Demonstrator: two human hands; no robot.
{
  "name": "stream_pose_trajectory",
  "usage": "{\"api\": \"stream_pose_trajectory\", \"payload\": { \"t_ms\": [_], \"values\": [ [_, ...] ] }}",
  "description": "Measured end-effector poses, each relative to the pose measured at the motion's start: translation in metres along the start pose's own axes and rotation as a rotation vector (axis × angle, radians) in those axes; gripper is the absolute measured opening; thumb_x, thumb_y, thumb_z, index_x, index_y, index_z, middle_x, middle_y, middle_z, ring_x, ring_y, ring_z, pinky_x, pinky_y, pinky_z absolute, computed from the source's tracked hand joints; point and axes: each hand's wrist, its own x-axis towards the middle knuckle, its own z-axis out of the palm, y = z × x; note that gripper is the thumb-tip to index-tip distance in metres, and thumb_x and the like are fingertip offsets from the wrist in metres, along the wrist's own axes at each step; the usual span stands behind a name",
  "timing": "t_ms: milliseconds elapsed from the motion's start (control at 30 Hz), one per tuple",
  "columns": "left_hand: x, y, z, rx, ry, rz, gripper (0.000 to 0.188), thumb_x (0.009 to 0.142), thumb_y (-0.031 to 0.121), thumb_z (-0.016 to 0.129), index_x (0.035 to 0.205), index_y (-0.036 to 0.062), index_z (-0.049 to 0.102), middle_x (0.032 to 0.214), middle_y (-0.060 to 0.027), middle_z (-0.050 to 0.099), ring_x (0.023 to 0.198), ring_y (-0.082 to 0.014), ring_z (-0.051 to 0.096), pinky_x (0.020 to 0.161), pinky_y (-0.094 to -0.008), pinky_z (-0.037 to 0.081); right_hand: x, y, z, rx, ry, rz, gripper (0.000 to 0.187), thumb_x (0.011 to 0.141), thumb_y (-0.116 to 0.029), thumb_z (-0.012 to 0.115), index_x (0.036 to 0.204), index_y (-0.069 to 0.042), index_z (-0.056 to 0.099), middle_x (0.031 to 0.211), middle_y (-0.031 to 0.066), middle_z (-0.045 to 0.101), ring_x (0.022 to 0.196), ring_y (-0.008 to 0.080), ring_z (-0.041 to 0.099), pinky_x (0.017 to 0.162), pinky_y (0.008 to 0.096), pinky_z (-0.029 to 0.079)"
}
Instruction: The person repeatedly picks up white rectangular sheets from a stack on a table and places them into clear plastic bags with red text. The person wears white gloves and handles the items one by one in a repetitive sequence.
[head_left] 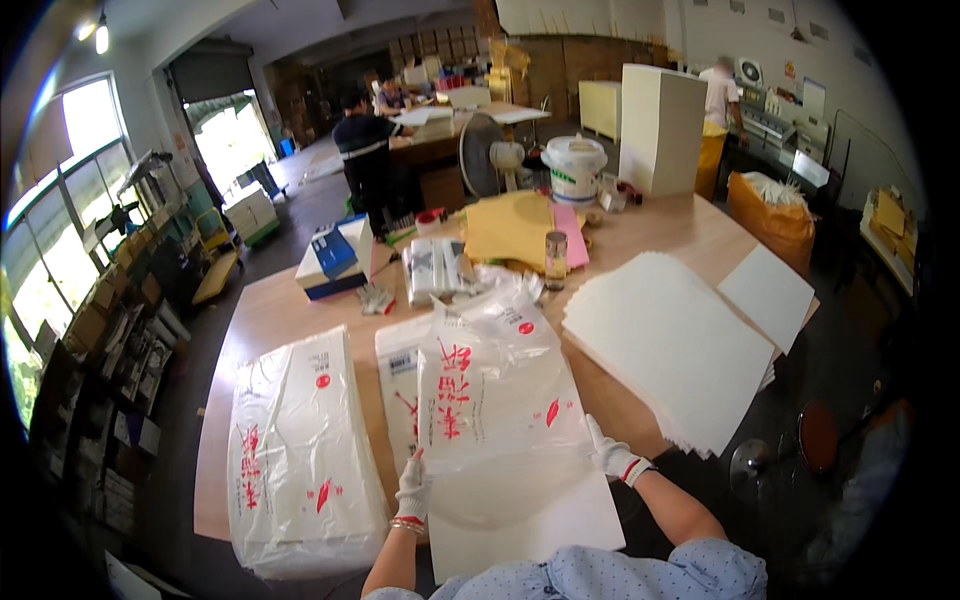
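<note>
On the wooden surface (285, 315), a white sheet (520, 515) lay apparently partly inside a printed plastic bag (510, 390). The left hand (411, 491) pinched one edge; the right hand (614, 457), well apart, met the opposite edge, grip unclear, probably to align both.

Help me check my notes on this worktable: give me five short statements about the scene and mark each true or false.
1. The left hand and right hand both wear white gloves. True.
2. The printing on the clear plastic bag between the hands is green. False: the printing is red.
3. A fanned stack of white sheets lies right of that bag. True.
4. The white bucket stands left of the fan. False: the bucket is right of the fan.
5. A blue box rests on a larger box. True.
</note>
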Motion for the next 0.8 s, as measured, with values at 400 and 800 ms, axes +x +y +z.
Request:
{"api": "stream_pose_trajectory", "payload": {
  "t_ms": [400,800],
  "values": [
    [-0.221,0.080,-0.074,-0.059,-0.397,-0.268,0.057,0.080,-0.004,0.045,0.136,0.0073,0.039,0.089,-0.0027,0.053,0.085,-0.0128,0.050,0.078,-0.0269,0.043,-0.180,0.031,0.051,0.242,0.080,-0.239,0.070,0.088,-0.020,0.047,0.143,-0.004,0.007,0.085,0.0300,0.059,0.067,0.0428,0.058,0.061,0.0477,0.045],
    [-0.234,-0.033,-0.019,-0.386,0.187,-0.674,0.013,0.073,-0.003,0.047,0.079,0.0039,0.057,0.074,-0.0010,0.053,0.065,-0.0109,0.046,0.059,-0.0275,0.040,-0.166,0.053,0.070,0.203,0.080,-0.137,0.045,0.080,-0.021,0.054,0.124,-0.013,0.050,0.076,0.0137,0.065,0.074,0.0268,0.064,0.069,0.0381,0.050]
  ]
}}
